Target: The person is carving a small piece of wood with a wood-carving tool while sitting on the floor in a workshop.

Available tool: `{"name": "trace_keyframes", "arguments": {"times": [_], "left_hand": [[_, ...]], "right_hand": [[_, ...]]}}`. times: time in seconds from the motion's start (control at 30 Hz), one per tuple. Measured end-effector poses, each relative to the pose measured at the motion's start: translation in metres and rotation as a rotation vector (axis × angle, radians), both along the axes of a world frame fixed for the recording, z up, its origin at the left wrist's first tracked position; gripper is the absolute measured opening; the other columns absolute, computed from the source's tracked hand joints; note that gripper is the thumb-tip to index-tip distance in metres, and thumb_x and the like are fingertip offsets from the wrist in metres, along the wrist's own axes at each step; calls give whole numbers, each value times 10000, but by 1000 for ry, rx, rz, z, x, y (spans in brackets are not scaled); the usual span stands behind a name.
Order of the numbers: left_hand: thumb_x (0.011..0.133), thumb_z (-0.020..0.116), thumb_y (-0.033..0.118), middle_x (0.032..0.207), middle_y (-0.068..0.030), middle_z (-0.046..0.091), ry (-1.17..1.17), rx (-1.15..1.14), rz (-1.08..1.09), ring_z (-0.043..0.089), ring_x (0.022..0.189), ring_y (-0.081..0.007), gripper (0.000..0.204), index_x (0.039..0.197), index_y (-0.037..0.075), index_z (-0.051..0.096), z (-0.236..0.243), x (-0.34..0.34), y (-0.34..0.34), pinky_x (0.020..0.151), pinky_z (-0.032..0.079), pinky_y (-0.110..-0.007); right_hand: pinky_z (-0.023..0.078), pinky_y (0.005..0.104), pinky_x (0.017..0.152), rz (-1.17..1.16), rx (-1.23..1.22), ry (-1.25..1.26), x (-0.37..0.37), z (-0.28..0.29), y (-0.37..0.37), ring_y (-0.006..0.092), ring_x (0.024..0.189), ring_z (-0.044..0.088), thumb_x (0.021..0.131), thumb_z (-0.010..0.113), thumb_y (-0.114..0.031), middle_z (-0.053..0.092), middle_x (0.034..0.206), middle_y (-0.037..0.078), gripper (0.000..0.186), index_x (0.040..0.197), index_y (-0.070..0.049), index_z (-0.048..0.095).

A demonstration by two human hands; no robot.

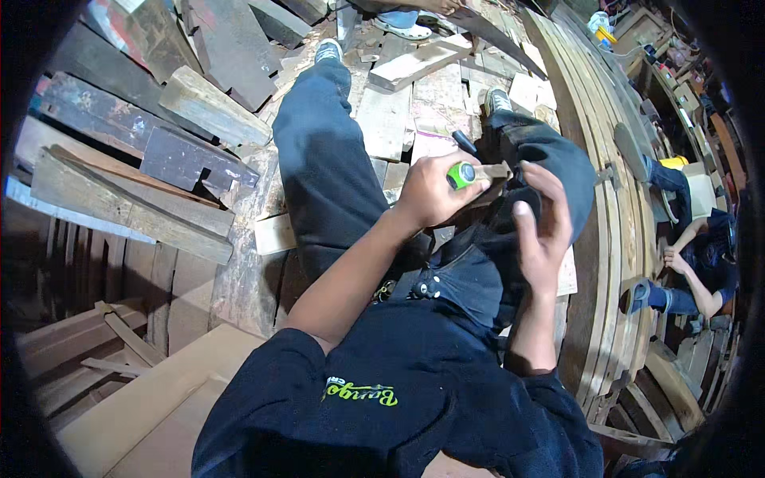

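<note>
My left hand (430, 191) is closed around a tool with a green-and-grey rounded end (461, 174), above my lap. A narrow greyish-brown piece (497, 170) juts from beside its thumb toward the right; whether it belongs to the tool I cannot tell. My right hand (546, 227) is just to the right, thumb and curved fingers apart, fingertips close to the tip of that piece. No held thing shows in the gap. Just beyond my left hand, a black handle-like thing (464, 143) points up from near my right knee. Whatever lies under my hands is hidden.
Dark and pale timber offcuts (215, 103) are heaped at the left. Long stacked planks (586, 159) run along my right side. A loose beam (422, 62) lies ahead between my feet. Another person (689, 247) sits at the far right; a second person's shoe (402, 30) shows at the top.
</note>
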State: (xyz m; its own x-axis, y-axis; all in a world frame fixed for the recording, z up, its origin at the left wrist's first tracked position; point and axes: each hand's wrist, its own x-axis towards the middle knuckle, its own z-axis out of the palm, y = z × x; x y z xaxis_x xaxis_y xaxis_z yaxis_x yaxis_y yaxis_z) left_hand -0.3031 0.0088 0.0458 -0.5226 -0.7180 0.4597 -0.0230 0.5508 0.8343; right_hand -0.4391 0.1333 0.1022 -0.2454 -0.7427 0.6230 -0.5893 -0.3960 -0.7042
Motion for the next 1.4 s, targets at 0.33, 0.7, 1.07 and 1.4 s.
{"name": "trace_keyframes", "arguments": {"times": [0.33, 0.7, 1.07, 1.4], "left_hand": [[755, 720, 161, 831, -177, 684, 207, -77, -16, 680, 783, -338, 228, 909, 1, 666, -12, 1, -12, 689, 527, -374], [786, 735, 106, 756, -97, 653, 346, -232, 186, 617, 655, -201, 179, 935, 47, 656, 17, 21, 3, 621, 495, -308], [783, 749, 154, 690, -91, 643, 319, -135, 108, 564, 560, -213, 204, 874, 2, 649, 22, 14, -23, 574, 458, -327], [767, 760, 107, 727, -92, 657, 257, 14, 172, 567, 570, -194, 209, 872, -29, 643, 15, -19, -56, 579, 445, -330]], "right_hand": [[380, 397, 1004, 122, 363, 275, -1, -8, -45, 341, 1144, 517, 914, 569, -144, 534, 1194, 199, 375, 1241, 23, 489], [428, 400, 889, 177, 288, 405, -7, -15, -67, 351, 968, 567, 798, 672, -114, 599, 993, 161, 254, 1022, -6, 622], [492, 396, 883, 564, 526, -371, -26, -29, -94, 332, 968, 669, 704, 697, -40, 673, 1086, 183, 298, 983, 20, 610], [502, 445, 866, 765, 263, -248, -71, -46, -127, 350, 965, 672, 670, 746, -84, 690, 1008, 194, 221, 856, 4, 667]]}}
